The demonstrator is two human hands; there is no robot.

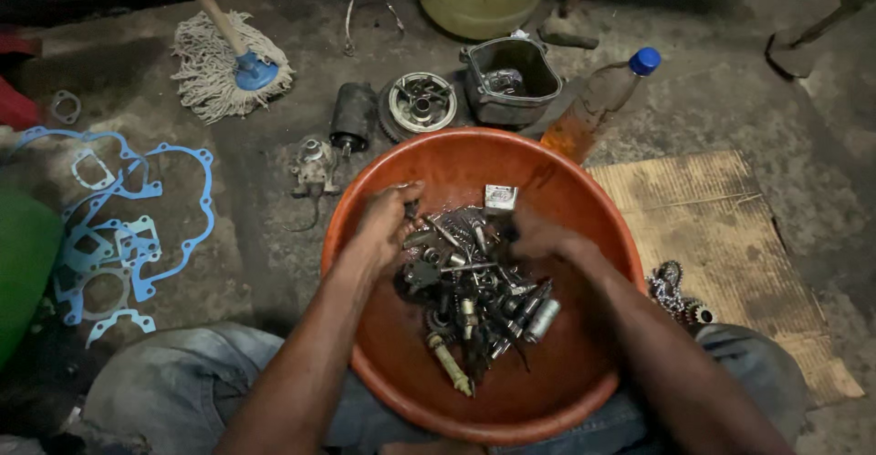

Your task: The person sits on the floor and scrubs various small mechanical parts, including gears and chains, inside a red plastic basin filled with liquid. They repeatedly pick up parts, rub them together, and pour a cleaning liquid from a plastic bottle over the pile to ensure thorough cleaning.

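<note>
Orange plastic basin (584,190) rests on the lap of the person, and its near rim is partly cut off by the bottom edge. Inside lies a heap of greasy bolts and small metal parts (474,295), too tangled to tell each piece. The left hand (385,227) has its fingers curled at the top of the heap, but what they grip is hidden. The right hand (545,234) is blurred; I cannot tell how far its fingers open. Blue gaskets (137,227) lie on the floor, well apart.
</note>
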